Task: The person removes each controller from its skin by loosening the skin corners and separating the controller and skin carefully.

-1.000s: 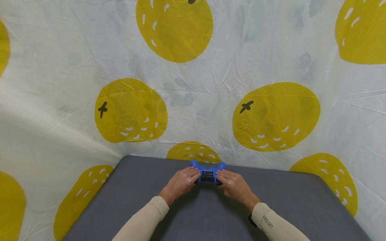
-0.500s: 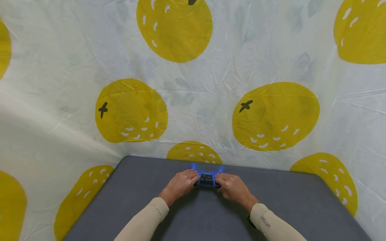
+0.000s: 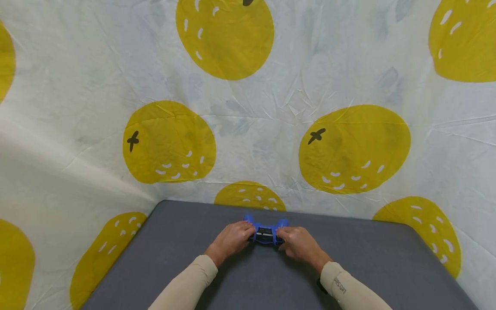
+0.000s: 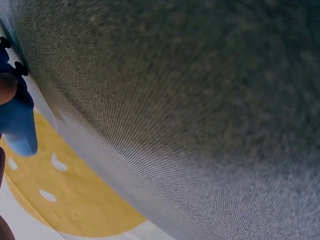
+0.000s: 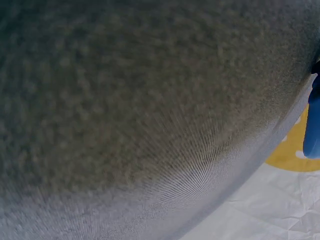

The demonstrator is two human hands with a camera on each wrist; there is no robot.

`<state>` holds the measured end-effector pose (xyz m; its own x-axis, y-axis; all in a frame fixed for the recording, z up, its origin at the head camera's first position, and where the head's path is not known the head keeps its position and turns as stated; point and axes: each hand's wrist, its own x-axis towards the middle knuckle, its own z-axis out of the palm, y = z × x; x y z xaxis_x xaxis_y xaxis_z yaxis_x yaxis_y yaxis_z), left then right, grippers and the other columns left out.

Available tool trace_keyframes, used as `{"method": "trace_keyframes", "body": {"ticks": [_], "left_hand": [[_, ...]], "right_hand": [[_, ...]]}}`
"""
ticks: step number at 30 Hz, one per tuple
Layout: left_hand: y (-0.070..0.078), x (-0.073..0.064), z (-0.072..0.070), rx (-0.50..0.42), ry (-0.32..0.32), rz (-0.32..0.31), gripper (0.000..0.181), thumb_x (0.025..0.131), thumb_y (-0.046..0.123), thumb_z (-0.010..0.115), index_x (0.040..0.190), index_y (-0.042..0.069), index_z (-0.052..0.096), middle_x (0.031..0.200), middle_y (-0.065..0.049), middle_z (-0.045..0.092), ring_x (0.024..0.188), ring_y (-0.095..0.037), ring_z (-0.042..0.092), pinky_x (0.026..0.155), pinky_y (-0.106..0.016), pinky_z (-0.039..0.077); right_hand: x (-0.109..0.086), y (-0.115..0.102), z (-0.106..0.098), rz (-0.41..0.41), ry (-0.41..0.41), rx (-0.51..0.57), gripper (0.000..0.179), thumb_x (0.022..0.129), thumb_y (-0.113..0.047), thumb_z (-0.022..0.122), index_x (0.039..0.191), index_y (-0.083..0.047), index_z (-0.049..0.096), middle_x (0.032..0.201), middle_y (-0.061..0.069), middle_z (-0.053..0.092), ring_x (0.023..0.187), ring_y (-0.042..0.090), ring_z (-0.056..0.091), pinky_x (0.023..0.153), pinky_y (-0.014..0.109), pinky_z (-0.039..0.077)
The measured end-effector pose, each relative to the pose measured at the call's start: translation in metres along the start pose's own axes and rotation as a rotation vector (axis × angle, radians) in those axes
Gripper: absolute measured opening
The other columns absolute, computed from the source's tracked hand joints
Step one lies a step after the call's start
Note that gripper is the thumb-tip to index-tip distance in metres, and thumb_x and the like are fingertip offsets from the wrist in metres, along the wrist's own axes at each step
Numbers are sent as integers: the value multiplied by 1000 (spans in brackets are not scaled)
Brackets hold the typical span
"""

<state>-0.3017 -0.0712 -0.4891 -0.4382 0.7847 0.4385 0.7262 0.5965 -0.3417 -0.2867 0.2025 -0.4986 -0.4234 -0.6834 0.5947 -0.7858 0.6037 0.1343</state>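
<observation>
A blue game controller point(image 3: 265, 234) with a black middle section is held between both hands, over the far part of the grey table. Its two handles point away from me toward the back cloth. My left hand point(image 3: 231, 239) grips its left side and my right hand point(image 3: 300, 244) grips its right side, fingers bent at the edges. The left wrist view catches one blue handle point(image 4: 20, 125) and dark thumbsticks, with a fingertip point(image 4: 6, 89) against them. At the right edge of the right wrist view, part of the other handle point(image 5: 313, 130) shows. The undersides of both hands are hidden.
The grey padded tabletop point(image 3: 178, 228) fills the lower part of the head view. A white cloth point(image 3: 255, 146) printed with large yellow fruit hangs behind it and along both sides. Beige sleeves point(image 3: 184, 282) cover both forearms.
Both hands have brought the controller slightly nearer to me and tilted it, so its handles sit lower in the head view. The grip stays the same.
</observation>
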Motion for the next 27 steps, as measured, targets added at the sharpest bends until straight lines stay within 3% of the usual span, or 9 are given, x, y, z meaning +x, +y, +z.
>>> {"method": "trace_keyframes", "body": {"ticks": [7,14,23,27], "left_hand": [[-1,1,2,-67,13,-51,35,74,19,93,102,19,71,102,7,77,101,-13,73,91,-28,60],[2,0,4,-150,19,-130,28,76,11,87,98,18,71,96,6,76,90,-14,73,79,-30,61],[5,3,2,-183,-23,-193,31,81,20,90,107,19,72,104,5,77,96,-15,74,81,-33,62],[6,5,4,-190,-11,-219,31,82,24,90,106,19,73,103,4,78,93,-15,74,80,-34,62]], "right_hand": [[2,-2,-2,60,-36,33,34,66,-10,97,84,-14,68,80,-4,73,70,11,70,61,30,56],[3,-6,-4,179,-73,118,30,70,-10,94,91,-13,73,85,-1,77,76,16,75,66,32,60],[5,-6,-4,269,-40,152,35,68,-8,95,99,-9,78,91,4,81,79,19,77,69,35,62],[6,-6,-4,301,-33,151,37,67,-8,95,100,-9,79,92,4,81,80,19,77,70,35,62]]}}
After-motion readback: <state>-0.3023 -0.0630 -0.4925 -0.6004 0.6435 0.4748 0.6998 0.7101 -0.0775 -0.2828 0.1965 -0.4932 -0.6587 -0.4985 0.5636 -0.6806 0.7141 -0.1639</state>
